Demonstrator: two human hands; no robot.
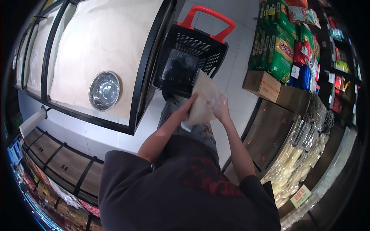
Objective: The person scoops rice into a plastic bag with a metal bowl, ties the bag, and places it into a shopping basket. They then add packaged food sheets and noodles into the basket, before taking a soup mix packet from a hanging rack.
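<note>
A clear plastic bag of pale, whitish contents [202,98] is held upright in front of my legs. My left hand [185,109] grips its left side, fingers closed on the plastic. On the other side, my right hand [219,107] pinches the bag's right edge. Just beyond the bag stands a black shopping basket [194,42] with a raised red handle [210,11]; the bag's top corner overlaps the basket's near right side in view. Dark perforated walls and a shiny bottom show inside the basket.
To the left, a black-framed bin of pale grain-like material [104,34] holds a metal bowl [104,91]. Green packages [280,54] and a cardboard box [263,84] stand at right. Below them lie plastic-wrapped goods [289,165] with a price card [300,196].
</note>
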